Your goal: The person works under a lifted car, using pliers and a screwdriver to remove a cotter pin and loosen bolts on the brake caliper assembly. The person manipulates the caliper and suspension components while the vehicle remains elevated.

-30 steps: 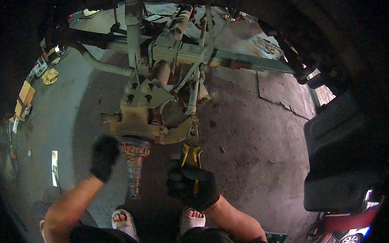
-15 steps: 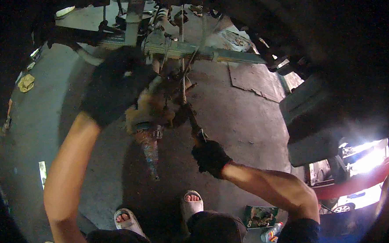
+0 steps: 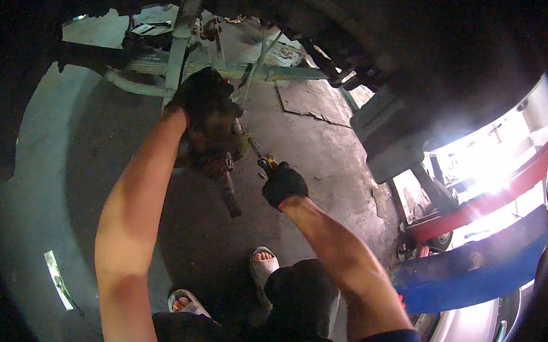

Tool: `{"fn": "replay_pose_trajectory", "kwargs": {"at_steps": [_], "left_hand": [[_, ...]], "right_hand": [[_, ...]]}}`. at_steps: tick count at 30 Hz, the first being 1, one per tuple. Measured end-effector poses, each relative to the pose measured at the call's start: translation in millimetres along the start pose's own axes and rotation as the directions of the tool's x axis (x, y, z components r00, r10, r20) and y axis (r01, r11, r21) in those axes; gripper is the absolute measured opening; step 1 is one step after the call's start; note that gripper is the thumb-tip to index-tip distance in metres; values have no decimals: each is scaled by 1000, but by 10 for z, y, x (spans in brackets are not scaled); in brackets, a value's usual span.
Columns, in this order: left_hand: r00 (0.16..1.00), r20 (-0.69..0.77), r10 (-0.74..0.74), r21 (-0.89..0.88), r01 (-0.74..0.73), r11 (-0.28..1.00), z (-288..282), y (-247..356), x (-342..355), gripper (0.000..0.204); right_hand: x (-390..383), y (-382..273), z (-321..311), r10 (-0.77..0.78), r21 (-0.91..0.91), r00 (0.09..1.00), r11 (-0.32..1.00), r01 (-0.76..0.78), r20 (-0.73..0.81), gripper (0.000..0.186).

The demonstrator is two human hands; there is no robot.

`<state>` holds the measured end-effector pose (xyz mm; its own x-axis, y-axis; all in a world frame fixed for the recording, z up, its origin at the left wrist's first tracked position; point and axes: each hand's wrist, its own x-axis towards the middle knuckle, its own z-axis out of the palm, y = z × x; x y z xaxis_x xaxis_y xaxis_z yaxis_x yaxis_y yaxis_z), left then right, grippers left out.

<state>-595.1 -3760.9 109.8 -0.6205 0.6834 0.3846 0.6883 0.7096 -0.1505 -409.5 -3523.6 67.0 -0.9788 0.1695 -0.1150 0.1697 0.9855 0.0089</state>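
Observation:
My left hand (image 3: 203, 96), in a black glove, is raised against a grimy metal assembly (image 3: 208, 141) under a vehicle; its fingers are lost in the dark. A tapered, rust-brown stub (image 3: 228, 193) points down from that assembly. My right hand (image 3: 285, 185), also black-gloved, is closed around a slim hand tool (image 3: 266, 162) with a metal and yellow part showing above the fist. The tool's thin shaft slants up to the assembly's right side; whether its tip touches cannot be made out.
A greenish crossbar (image 3: 230, 70) spans the view beyond my hands, with an upright bar (image 3: 178, 54) crossing it. A dark, bulky block (image 3: 384, 130) hangs at the right. Red (image 3: 490, 188) and blue (image 3: 474, 262) panels stand farther right. My sandalled feet (image 3: 264, 272) are below.
My view has shifted. My left hand now sits closer to the upright bar, and my right hand with the tool is higher and nearer the assembly. The tool appears shorter in view.

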Motion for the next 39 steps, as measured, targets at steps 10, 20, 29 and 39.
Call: {"fn": "replay_pose_trajectory", "kwargs": {"at_steps": [10, 20, 29, 39], "left_hand": [[958, -286, -5, -63, -14, 998, 317, -132, -97, 19], [787, -616, -29, -98, -39, 994, 312, -121, -28, 22], [994, -90, -62, -339, 28, 940, 180, -162, -246, 22], [998, -36, -50, -366, 34, 930, 110, -165, -155, 22]], "right_hand": [[58, -189, 266, 82, 256, 983, 959, -122, 161, 37], [125, 127, 263, -350, 533, 609, -296, -792, 711, 24], [170, 154, -24, -163, 220, 983, 965, 140, 88, 40], [179, 10, 170, -16, 731, 779, 358, -581, 626, 31]]}}
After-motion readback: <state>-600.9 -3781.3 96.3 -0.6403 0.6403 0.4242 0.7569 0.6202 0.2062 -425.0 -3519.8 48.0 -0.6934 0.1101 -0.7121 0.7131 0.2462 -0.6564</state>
